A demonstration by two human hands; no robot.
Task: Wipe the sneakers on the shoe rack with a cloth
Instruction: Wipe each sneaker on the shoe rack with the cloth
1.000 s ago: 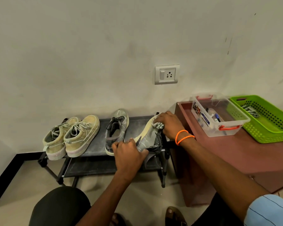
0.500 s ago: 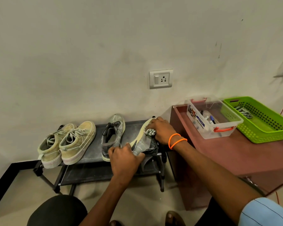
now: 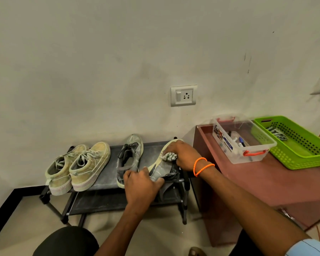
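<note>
A grey sneaker (image 3: 162, 169) lies tipped on its side at the right end of the black shoe rack (image 3: 107, 174), its pale sole turned left. My left hand (image 3: 141, 187) grips its heel end. My right hand (image 3: 183, 156) holds a bunched grey-white cloth (image 3: 169, 156) and presses it on the sneaker's side near the toe. Its mate, another grey sneaker (image 3: 130, 156), stands upright in the middle of the rack. A pair of beige sneakers (image 3: 81, 167) stands at the left end.
A brown cabinet (image 3: 257, 182) stands right of the rack, carrying a clear plastic box (image 3: 255, 156) with small items and a green basket (image 3: 303, 154). A wall socket (image 3: 183, 95) is above the rack. My knee (image 3: 67, 242) is at the bottom left. The rack's lower shelf (image 3: 103, 202) shows below.
The camera has shifted, so the whole scene sits a little differently in view. My right hand with the cloth has stayed near the sneaker's toe; my left hand keeps its grip on the heel.
</note>
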